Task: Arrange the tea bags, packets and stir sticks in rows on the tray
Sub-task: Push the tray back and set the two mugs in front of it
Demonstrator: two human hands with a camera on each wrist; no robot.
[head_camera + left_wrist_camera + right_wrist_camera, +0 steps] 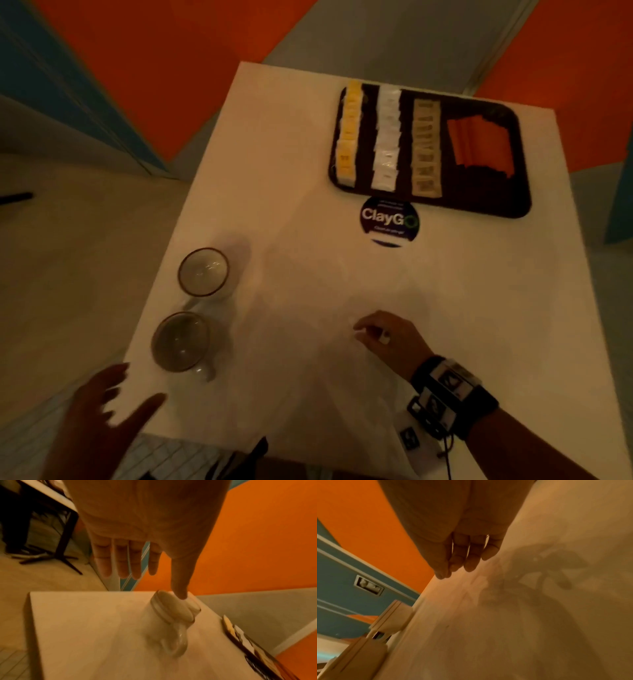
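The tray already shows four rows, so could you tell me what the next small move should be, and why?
Probably move the left hand onto the nearer glass: it is open, empty and just beside that glass, while the tray already carries four tidy rows. The right hand, fingers loosely curled, shows nothing held.

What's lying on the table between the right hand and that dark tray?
Only a round ClayGo sticker, just before the tray; otherwise bare tabletop from the right hand, per the head view.

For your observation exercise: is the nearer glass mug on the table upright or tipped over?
Upright: the nearer glass mug shows its round rim facing up, base on the table.
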